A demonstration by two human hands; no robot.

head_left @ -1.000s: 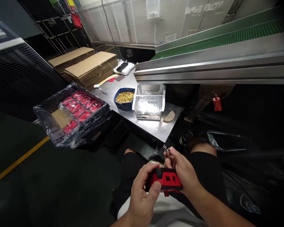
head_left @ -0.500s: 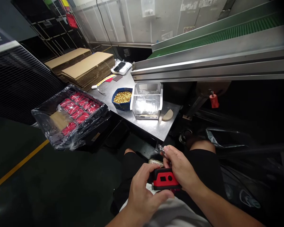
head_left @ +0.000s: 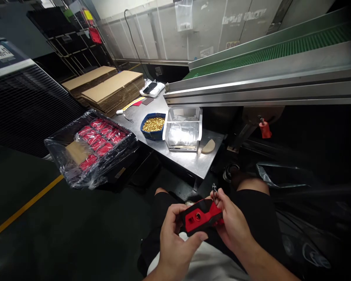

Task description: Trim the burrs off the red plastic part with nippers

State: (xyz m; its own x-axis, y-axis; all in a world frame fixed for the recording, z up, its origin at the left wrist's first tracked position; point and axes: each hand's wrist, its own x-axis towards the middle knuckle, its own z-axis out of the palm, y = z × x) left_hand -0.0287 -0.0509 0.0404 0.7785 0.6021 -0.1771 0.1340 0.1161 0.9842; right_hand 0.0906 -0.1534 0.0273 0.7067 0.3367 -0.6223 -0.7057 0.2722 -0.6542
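Above my lap, a red-and-black plastic casing (head_left: pixel 203 215) is held between both hands, with small openings in its red face. My left hand (head_left: pixel 177 238) grips its left end, fingers over the top edge and thumb along the bottom. At the right end, my right hand (head_left: pixel 234 220) closes on the casing and pinches a small metal clip (head_left: pixel 214 191) that sticks up past the fingertips. Part of the casing's right end is hidden by that hand. Behind the casing, a small pale wrapped item (head_left: pixel 189 203) shows only in part.
A metal table (head_left: pixel 193 163) carries a blue tub of gold-coloured pieces (head_left: pixel 153 124), a clear bin with plastic bags (head_left: pixel 183 132) and stacked cardboard (head_left: pixel 114 86). At left stands a plastic-lined crate (head_left: pixel 76 177) of red packed items. A green conveyor (head_left: pixel 251 54) slopes up at right.
The casing has turned, its right end tilting up, and its face now shows differently. My right hand has shifted right, and the metal clip now points upward. The whole view has dropped slightly.
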